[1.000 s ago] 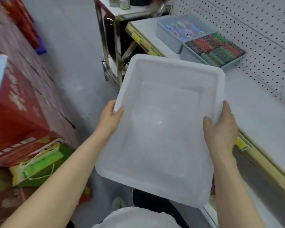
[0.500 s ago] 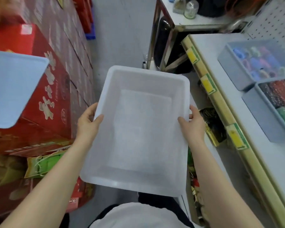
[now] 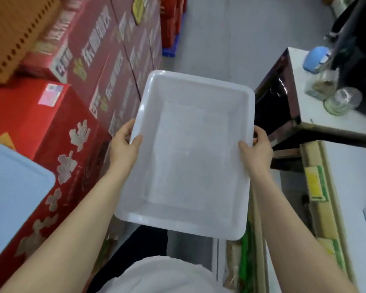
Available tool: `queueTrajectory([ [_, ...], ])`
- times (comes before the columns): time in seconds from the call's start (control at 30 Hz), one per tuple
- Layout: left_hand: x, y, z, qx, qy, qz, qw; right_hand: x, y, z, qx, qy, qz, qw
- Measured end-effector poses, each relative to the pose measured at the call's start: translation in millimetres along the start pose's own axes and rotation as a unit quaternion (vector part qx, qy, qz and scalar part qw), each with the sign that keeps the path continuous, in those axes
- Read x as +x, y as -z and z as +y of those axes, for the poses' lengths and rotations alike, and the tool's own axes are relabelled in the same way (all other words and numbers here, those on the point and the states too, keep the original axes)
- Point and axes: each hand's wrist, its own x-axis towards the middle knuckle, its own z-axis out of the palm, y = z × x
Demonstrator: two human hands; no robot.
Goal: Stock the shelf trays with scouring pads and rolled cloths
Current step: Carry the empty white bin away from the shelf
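tray point(image 3: 237, 106): translucent white plastic, smooth, slight gloss | boxes point(image 3: 57, 132): red printed cardboard | jar point(image 3: 340, 101): clear glass

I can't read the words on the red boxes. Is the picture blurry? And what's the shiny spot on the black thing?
Head view: yes, the red boxes are smeared by motion blur, so their print is unreadable. Head view: the white tray, held by the left hand and right hand, looks sharper. Head view: the shiny spot is glare on the glossy black panel.

A shop aisle: stacked red cartons point(image 3: 51, 127) face a shelf point(image 3: 351, 176) edged with price tags point(image 3: 314, 183).
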Motion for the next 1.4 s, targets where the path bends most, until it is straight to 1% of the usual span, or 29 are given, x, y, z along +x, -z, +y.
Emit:
queueTrajectory([
  [0.1,72.2,-24.0,32.6,0.001,-0.004,0.030,1.000,76.4,-21.2,-38.7,-0.009,-0.001,0.000,1.000],
  [0.3,210.8,-66.0,99.1,0.017,-0.014,0.035,0.999,225.6,-56.3,-113.2,-0.009,0.008,0.010,1.000],
  [0.43,305.7,-110.8,139.5,0.004,-0.016,0.055,0.998,339.4,-84.3,-153.1,0.003,0.005,0.006,1.000],
  [0.5,356.2,-136.8,156.2,0.001,-0.016,0.061,0.998,402.1,-99.2,-169.4,-0.005,0.017,0.008,1.000],
  [0.63,449.7,-186.6,198.8,-0.003,-0.010,0.069,0.998,526.0,-117.9,-209.2,-0.007,0.030,-0.021,0.999],
  [0.8,564.6,-239.9,251.5,0.009,-0.002,0.028,1.000,674.6,-137.3,-263.9,-0.027,0.048,-0.037,0.998],
  [0.93,662.4,-279.0,276.3,0.014,0.020,0.037,0.999,785.6,-170.3,-302.6,-0.028,0.052,-0.068,0.996],
  [1.07,775.1,-316.7,296.7,-0.003,0.032,0.027,0.999,901.6,-215.5,-340.8,-0.024,0.060,-0.078,0.995],
  [1.17,855.5,-340.8,320.7,-0.009,0.045,0.036,0.998,980.8,-245.2,-374.8,-0.015,0.061,-0.085,0.994],
  [1.27,925.5,-360.1,349.2,-0.008,0.058,0.051,0.997,1056.1,-272.6,-413.1,-0.024,0.084,-0.109,0.990],
  [1.4,1011.6,-381.8,375.1,-0.011,0.076,0.091,0.993,1152.5,-313.1,-465.6,-0.041,0.113,-0.143,0.982],
])
